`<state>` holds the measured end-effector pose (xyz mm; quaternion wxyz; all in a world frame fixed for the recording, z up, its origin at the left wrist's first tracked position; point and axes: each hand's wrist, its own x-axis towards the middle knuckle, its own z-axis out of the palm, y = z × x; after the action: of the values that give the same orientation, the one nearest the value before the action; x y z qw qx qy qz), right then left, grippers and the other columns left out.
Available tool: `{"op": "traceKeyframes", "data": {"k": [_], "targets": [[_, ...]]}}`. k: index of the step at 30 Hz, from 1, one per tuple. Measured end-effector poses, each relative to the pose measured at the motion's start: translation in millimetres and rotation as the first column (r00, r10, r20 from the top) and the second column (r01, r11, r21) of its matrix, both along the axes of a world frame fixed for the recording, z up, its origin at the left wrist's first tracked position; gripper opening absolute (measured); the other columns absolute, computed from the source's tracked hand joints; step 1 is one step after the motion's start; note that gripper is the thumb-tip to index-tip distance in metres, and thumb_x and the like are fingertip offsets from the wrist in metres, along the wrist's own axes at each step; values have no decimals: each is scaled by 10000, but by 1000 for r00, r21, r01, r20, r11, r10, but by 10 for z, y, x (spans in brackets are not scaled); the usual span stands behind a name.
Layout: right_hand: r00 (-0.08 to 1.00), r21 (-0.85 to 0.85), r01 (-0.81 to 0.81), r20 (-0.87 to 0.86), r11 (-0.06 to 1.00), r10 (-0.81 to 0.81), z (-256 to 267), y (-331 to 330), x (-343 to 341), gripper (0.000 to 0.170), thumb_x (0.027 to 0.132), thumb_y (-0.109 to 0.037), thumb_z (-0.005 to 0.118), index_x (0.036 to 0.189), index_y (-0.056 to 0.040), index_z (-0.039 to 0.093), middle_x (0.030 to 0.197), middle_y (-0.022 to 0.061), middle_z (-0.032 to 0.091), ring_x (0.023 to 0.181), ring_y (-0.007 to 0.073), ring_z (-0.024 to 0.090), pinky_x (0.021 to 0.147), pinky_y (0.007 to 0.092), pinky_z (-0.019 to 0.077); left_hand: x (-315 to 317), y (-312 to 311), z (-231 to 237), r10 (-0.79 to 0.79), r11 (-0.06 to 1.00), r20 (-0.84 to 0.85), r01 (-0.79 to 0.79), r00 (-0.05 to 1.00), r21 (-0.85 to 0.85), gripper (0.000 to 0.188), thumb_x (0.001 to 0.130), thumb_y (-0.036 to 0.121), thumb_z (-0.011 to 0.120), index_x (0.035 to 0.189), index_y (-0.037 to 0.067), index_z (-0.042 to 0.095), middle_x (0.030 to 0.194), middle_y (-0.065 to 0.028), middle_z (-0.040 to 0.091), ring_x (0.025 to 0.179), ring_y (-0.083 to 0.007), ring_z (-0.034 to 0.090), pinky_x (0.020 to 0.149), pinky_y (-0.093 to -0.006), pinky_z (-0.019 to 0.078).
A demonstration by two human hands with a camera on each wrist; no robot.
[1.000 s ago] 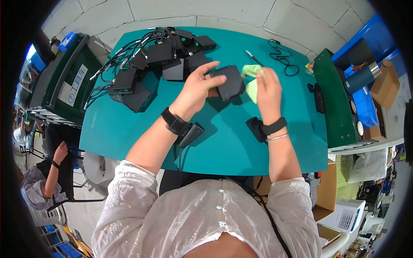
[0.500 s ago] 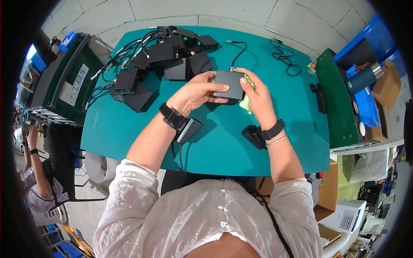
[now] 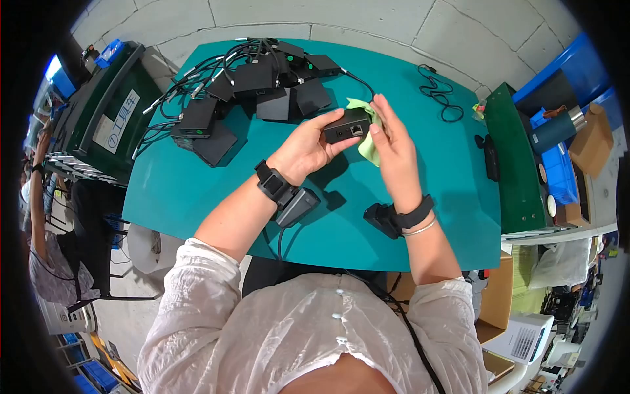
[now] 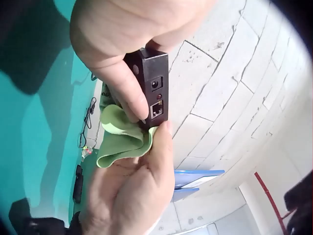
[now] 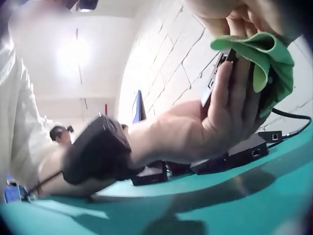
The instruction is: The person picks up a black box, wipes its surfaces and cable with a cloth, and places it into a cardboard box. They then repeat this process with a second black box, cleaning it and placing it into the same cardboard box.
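A small black box [image 3: 346, 129] is tilted above the green table, its port side facing the person; the round socket and network port show on the box [image 4: 155, 88] in the left wrist view. The left hand [image 3: 303, 146] grips its left end between thumb and fingers. On its right end lies a light green cloth [image 3: 367, 152], pinched by the right hand [image 3: 395, 152] against the box. In the right wrist view the cloth [image 5: 279, 63] folds around the box's end. A black cable leads from behind the box toward the pile.
Several black boxes with cables [image 3: 254, 77] are heaped at the table's back left. A coiled black cable [image 3: 438, 93] lies at the back right, and a dark object [image 3: 488, 157] near the right edge. Green cabinets [image 3: 117, 111] flank the table [image 3: 315, 236].
The box has been turned so that its port side shows instead of its broad face. The cloth in the right hand, first apart from the box, is now against its right end.
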<state>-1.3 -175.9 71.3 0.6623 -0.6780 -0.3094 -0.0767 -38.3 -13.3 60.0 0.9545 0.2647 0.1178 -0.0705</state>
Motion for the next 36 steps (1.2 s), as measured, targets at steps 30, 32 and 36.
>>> {"op": "traceKeyframes", "data": {"k": [30, 32, 36], "targets": [[909, 31, -241, -343, 970, 237, -98, -178, 212, 394, 912, -56, 565, 1301, -4, 530, 1237, 121, 605, 1080, 166, 593, 894, 269, 464, 29, -3, -55, -66, 736, 200, -88, 978, 672, 477, 851, 42, 668, 1271, 18, 443, 1116, -69, 516, 990, -144, 575, 810, -304, 531], [995, -257, -78, -84, 963, 58, -141, -210, 263, 393, 863, -94, 625, 1247, -36, 572, 1125, 152, 656, 999, 205, 644, 841, 299, 493, 26, -22, -69, -92, 583, 184, -97, 979, 807, 511, 833, 36, 688, 1277, 15, 438, 1089, -62, 522, 965, -127, 566, 787, -260, 508], [987, -253, -86, -150, 964, 49, 13, -274, 237, 324, 845, -96, 637, 1160, -22, 617, 1022, 136, 691, 901, 258, 676, 780, 319, 514, -11, -9, 4, -135, 605, 207, -85, 969, 791, 618, 764, 96, 757, 1275, -13, 426, 1035, -99, 536, 1011, -160, 538, 804, -258, 443]]}}
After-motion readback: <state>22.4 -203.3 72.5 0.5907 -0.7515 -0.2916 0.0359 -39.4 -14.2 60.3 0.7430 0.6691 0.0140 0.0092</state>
